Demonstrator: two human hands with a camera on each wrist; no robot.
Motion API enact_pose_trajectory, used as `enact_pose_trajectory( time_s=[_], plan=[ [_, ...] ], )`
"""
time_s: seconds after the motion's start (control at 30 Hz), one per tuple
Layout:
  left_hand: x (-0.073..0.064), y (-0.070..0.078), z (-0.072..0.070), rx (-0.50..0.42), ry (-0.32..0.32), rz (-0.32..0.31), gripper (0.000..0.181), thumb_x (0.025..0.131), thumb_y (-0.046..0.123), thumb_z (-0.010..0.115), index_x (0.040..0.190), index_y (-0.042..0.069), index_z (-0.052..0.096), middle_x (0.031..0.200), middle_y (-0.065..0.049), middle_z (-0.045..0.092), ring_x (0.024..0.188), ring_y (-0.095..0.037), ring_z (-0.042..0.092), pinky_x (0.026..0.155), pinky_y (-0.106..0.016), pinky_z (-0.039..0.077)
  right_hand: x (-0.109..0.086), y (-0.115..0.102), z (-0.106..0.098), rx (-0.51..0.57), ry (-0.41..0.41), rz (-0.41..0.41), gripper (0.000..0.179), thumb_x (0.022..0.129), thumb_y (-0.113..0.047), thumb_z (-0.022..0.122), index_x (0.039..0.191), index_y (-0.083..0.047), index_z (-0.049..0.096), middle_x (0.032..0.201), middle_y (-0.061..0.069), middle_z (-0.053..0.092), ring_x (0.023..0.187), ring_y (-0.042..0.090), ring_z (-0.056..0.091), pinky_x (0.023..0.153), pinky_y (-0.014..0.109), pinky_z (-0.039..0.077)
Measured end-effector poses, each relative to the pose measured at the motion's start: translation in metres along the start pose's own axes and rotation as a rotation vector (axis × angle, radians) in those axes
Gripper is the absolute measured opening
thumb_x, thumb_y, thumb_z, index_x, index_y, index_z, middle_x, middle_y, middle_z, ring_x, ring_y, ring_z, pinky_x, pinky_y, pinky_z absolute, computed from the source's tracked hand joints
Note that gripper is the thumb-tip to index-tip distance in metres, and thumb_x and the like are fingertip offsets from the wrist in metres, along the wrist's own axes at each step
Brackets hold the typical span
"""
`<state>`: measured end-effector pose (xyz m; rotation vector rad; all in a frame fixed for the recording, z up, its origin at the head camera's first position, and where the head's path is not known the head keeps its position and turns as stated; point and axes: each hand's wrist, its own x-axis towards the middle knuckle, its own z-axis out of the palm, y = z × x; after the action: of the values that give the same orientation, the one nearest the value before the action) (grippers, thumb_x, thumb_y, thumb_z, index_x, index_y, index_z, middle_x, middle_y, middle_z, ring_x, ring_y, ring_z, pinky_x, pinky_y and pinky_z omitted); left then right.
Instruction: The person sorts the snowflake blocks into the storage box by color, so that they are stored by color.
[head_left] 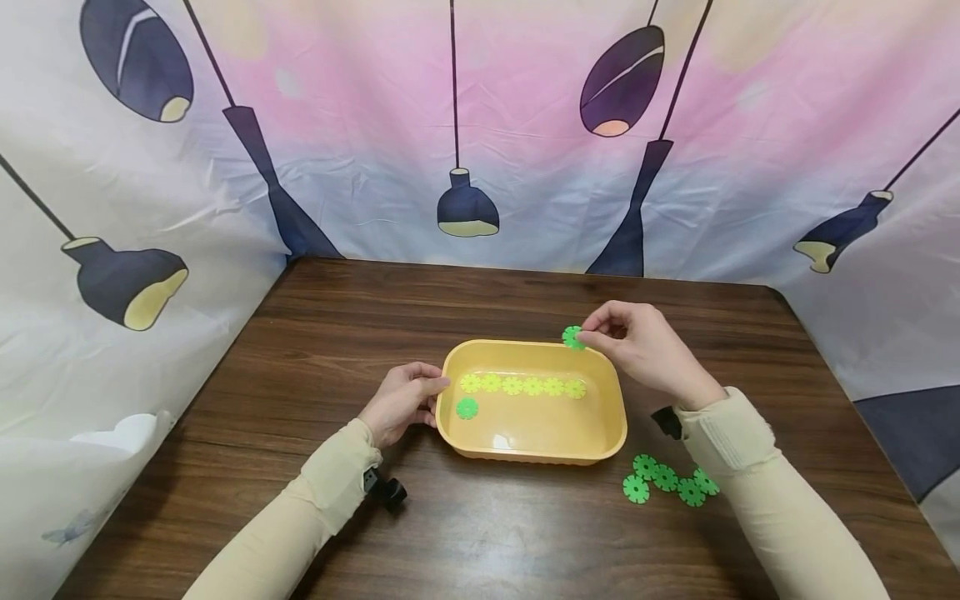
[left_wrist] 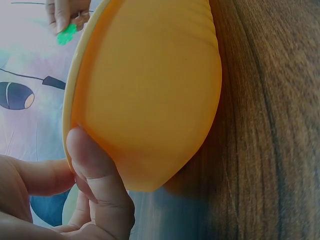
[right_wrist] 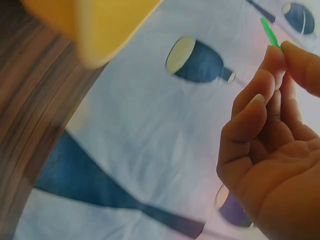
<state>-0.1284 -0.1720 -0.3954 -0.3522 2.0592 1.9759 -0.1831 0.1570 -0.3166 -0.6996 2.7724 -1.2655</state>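
Note:
My left hand (head_left: 401, 404) pinches the rim of a yellow plastic tub (head_left: 540, 457) at its left end, with thumb and fingers on either side of the wall in the left wrist view. Between thumb and fingertips my right hand (head_left: 641, 346) holds a green notched plastic disc (head_left: 573, 337), raised by the tub's far right rim. The right wrist view shows this disc edge-on. Several yellow notched discs (head_left: 512, 385) form a row along the far side of the tub's floor. One green disc (head_left: 467, 408) lies below the row's left end.
Several loose green discs (head_left: 665, 477) lie in a cluster on the dark wooden table (head_left: 480, 533), near my right forearm. A cloth printed with lamps (head_left: 375, 125) hangs behind the table and along its sides. Each wrist wears a strapped camera (head_left: 387, 492).

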Motion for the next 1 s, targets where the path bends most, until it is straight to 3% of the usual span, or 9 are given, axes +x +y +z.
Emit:
enact_pose_trajectory(
  time_s=[0.33, 0.83, 0.97, 1.0],
  plan=[
    [0.000, 0.000, 0.000, 0.012, 0.005, -0.001, 0.028, 0.094, 0.010, 0.060, 0.115, -0.005, 0.051, 0.077, -0.008, 0.053, 0.058, -0.015, 0.051, 0.048, -0.025, 0.049, 0.018, -0.026, 0.033, 0.028, -0.142, -0.046, 0.010, 0.090, -0.024, 0.071, 0.090, -0.015, 0.067, 0.079, 0.002, 0.064, 0.068, 0.020, 0.056, 0.059, 0.031, 0.047],
    [0.000, -0.001, 0.001, 0.008, 0.012, 0.004, 0.028, 0.093, 0.010, 0.060, 0.115, -0.004, 0.051, 0.079, -0.008, 0.054, 0.059, -0.016, 0.051, 0.047, -0.025, 0.049, 0.035, -0.041, 0.083, -0.098, -0.380, -0.089, 0.008, 0.090, -0.013, 0.071, 0.083, -0.011, 0.066, 0.076, 0.004, 0.067, 0.058, 0.011, 0.054, 0.053, 0.026, 0.046],
    [0.000, -0.001, 0.001, 0.010, 0.015, 0.005, 0.027, 0.093, 0.010, 0.060, 0.115, -0.004, 0.051, 0.079, -0.008, 0.054, 0.059, -0.016, 0.051, 0.047, -0.025, 0.049, 0.037, -0.041, 0.092, -0.143, -0.397, -0.093, 0.010, 0.088, -0.012, 0.072, 0.081, -0.011, 0.066, 0.072, 0.000, 0.065, 0.059, 0.010, 0.054, 0.059, 0.028, 0.049],
    [0.000, -0.001, 0.001, 0.010, 0.015, 0.005, 0.027, 0.093, 0.010, 0.060, 0.115, -0.004, 0.051, 0.078, -0.008, 0.054, 0.059, -0.016, 0.051, 0.047, -0.025, 0.049, 0.038, -0.041, 0.095, -0.158, -0.401, -0.091, 0.010, 0.088, -0.012, 0.073, 0.080, -0.011, 0.066, 0.071, -0.001, 0.064, 0.060, 0.009, 0.054, 0.066, 0.028, 0.049]
  ],
)
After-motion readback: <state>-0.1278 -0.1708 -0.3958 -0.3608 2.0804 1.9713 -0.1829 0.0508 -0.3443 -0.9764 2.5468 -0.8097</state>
